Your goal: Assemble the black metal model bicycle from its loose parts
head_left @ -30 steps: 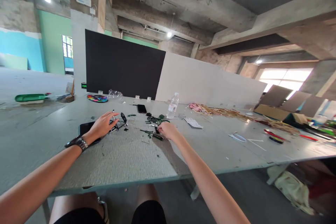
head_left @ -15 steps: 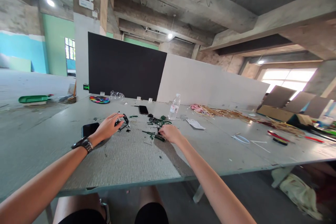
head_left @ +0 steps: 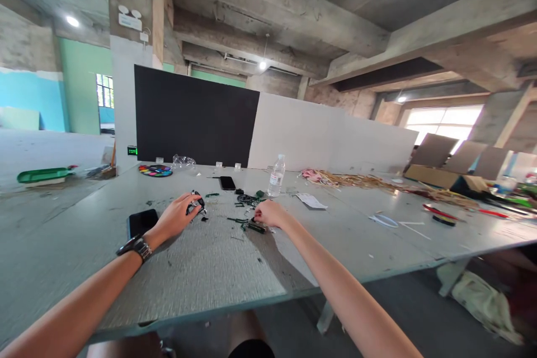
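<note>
My left hand (head_left: 175, 218), with a watch on its wrist, is curled around a small black wire-like piece (head_left: 196, 202) on the grey table (head_left: 210, 268). My right hand (head_left: 271, 213) rests with bent fingers pinching a small dark green piece (head_left: 257, 227) against the tabletop. Between and beyond the hands lies a scatter of small green and black parts (head_left: 247, 199). How firmly the right fingers hold the green piece is hard to see.
A black phone (head_left: 142, 221) lies by my left wrist, another phone (head_left: 227, 182) farther back. A water bottle (head_left: 276, 175), paint palette (head_left: 155, 170), paper slip (head_left: 311, 200), straw strands (head_left: 356, 180) and cardboard boxes (head_left: 436, 176) stand on the table. Black and white boards (head_left: 195, 117) stand behind.
My left hand has closed around the black piece and drawn it slightly toward me. The right hand stays on the green piece. The view has shifted a little.
</note>
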A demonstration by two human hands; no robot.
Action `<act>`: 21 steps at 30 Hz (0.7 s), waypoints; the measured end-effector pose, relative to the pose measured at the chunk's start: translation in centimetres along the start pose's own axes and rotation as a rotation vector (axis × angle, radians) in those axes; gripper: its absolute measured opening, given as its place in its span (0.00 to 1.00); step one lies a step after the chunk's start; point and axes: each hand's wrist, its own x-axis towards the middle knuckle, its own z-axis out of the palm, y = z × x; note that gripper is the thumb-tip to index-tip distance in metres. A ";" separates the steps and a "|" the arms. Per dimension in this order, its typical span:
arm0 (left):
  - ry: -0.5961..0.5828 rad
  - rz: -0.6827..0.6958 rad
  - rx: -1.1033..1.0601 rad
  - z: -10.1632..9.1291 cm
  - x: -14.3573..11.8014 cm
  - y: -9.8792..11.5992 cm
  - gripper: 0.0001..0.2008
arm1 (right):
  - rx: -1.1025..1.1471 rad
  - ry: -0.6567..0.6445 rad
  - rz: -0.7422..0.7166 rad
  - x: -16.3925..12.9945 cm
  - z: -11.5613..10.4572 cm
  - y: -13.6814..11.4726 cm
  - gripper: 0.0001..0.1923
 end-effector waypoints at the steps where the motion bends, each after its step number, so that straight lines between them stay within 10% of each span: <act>1: -0.003 0.001 -0.006 0.0 0.0 0.0 0.20 | 0.021 -0.008 -0.003 0.7 -0.3 0.2 0.06; 21: 0.017 -0.005 -0.016 -0.5 -0.2 0.1 0.19 | 0.246 0.152 0.138 -0.5 2.6 2.5 0.09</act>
